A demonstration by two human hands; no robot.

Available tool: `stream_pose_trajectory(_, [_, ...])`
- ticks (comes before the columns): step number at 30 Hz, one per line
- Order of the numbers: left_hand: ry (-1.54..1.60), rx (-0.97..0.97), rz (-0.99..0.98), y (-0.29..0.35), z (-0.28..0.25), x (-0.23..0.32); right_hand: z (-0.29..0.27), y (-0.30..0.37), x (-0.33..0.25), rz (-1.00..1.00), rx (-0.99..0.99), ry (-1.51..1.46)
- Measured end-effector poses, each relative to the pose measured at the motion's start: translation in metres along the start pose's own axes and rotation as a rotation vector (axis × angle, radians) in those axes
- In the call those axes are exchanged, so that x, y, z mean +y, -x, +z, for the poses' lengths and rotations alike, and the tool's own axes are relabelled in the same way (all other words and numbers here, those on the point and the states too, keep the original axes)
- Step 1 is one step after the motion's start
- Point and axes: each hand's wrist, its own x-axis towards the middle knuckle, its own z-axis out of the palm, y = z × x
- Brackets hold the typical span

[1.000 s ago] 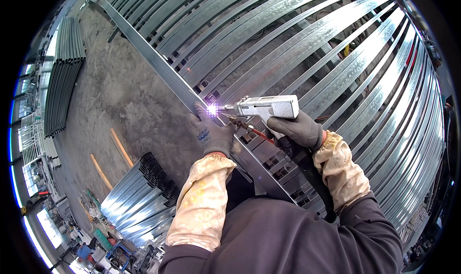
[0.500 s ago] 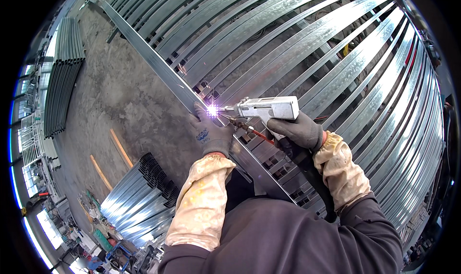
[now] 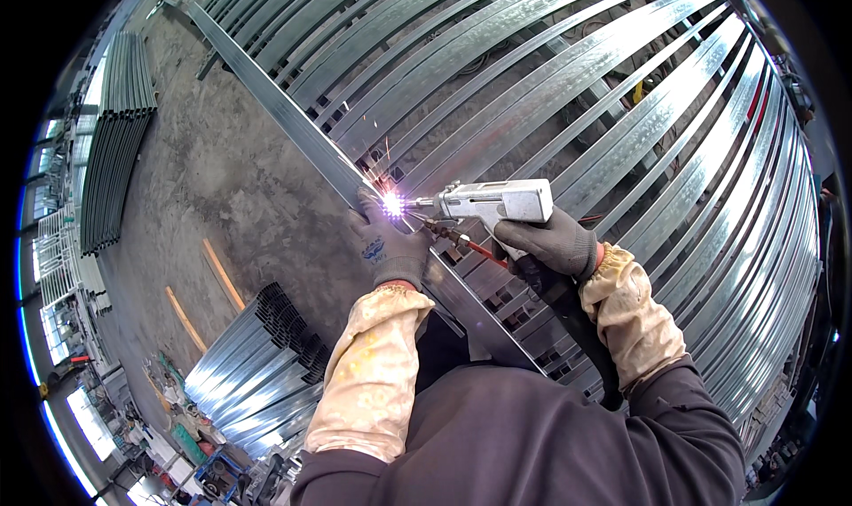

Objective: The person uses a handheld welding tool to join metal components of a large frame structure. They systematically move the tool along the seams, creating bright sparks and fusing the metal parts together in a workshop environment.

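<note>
Bright white-violet light and sparks burst at the nozzle tip of a silver, pistol-shaped welding gun. My right hand, in a dark grey glove, is closed around its grip. A red hose runs to a brass fitting below the nozzle, and a thick black cable hangs from the handle. My left hand, gloved alike, grips the long galvanized steel rail right beside the glowing spot; glare hides part of its fingers. Ends of several steel slats meet this rail.
The slats spread far out to the right. Bundled steel tubes lie at the far left, with another stack at lower left. Two wooden strips lie on the concrete floor. Workshop clutter fills the lower left.
Sparks now spray longer and brighter, up and away from the weld spot. Both hands and the welding gun stay almost where they were.
</note>
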Motion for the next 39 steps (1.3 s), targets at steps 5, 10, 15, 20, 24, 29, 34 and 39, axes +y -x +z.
stream_pose_trajectory(5, [-0.012, 0.052, 0.035, 0.003, 0.000, 0.000, 0.001, 0.001, 0.001, -0.016, -0.003, 0.006])
stream_pose_trajectory(10, [0.001, 0.055, 0.042, 0.003, 0.001, 0.000, -0.003, 0.001, 0.006, -0.035, -0.001, 0.042])
stream_pose_trajectory(15, [-0.046, 0.112, 0.069, 0.002, 0.005, -0.004, 0.000, 0.004, -0.001, 0.004, -0.012, 0.032])
stream_pose_trajectory(20, [0.038, 0.035, 0.103, 0.000, 0.001, -0.011, 0.000, 0.006, -0.004, 0.034, -0.015, 0.040])
stream_pose_trajectory(24, [0.106, -0.029, 0.264, -0.001, -0.003, -0.033, -0.002, 0.007, -0.002, 0.039, -0.014, 0.022])
stream_pose_trajectory(29, [0.827, -0.057, 0.363, -0.012, 0.010, -0.070, 0.002, 0.008, -0.009, 0.015, -0.003, 0.032])
stream_pose_trajectory(34, [1.110, 0.119, 0.108, -0.030, 0.025, -0.074, 0.003, 0.011, -0.009, 0.026, -0.012, 0.014])
stream_pose_trajectory(39, [0.953, 0.194, -0.095, -0.043, 0.015, -0.035, -0.003, 0.011, 0.000, 0.004, -0.006, 0.026])
